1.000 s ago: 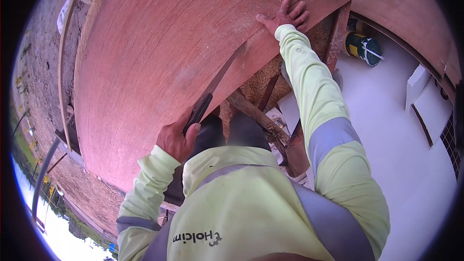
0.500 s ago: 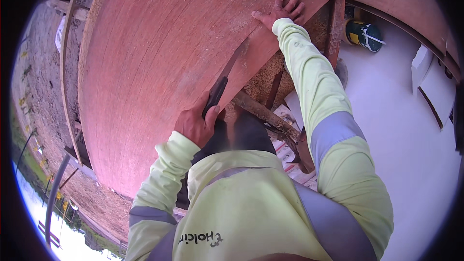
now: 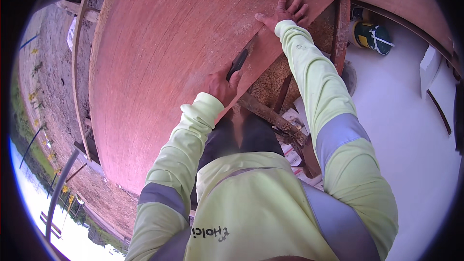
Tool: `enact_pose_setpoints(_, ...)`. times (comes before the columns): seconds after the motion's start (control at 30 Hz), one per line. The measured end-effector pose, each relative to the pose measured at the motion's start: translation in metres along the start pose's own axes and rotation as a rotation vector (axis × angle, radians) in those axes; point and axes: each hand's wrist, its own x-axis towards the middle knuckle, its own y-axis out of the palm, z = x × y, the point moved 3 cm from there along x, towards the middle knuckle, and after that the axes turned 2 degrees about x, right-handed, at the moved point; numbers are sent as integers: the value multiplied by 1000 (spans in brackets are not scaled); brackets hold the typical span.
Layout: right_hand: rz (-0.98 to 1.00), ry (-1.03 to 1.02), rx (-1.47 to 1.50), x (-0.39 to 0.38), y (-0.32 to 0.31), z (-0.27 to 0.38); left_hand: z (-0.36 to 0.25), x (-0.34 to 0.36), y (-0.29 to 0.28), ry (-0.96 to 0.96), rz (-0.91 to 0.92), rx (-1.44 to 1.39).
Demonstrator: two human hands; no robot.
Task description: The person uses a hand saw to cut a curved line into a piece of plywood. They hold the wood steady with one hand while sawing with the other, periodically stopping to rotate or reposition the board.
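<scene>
A large reddish-brown plywood sheet [image 3: 159,67] lies flat, dusted with sawdust, a dark-handled handsaw [image 3: 240,60] set in its cut near the right edge

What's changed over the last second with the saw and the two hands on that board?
The left hand, gripping the handsaw, has pushed forward along the cut in the reddish plywood board, closing on the right hand. The right hand stays flat on the board's far side, holding it down. The board, the trestle under it and the green can have not shifted.
</scene>
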Motion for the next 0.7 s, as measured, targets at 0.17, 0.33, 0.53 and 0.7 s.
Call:
enact_pose_setpoints(0.17,46,42,-47,2,-5,3,4,-5,-2,38,-58,-71)
enact_pose_setpoints(0.33,54,41,-111,4,-4,4,15,-1,12,-4,-18,-114)
enact_pose_setpoints(0.53,92,51,-177,1,-5,8,11,-7,-2,-38,29,-106)
enact_pose_setpoints(0.7,70,53,-200,2,-5,6,5,-8,-4,-94,53,-40)
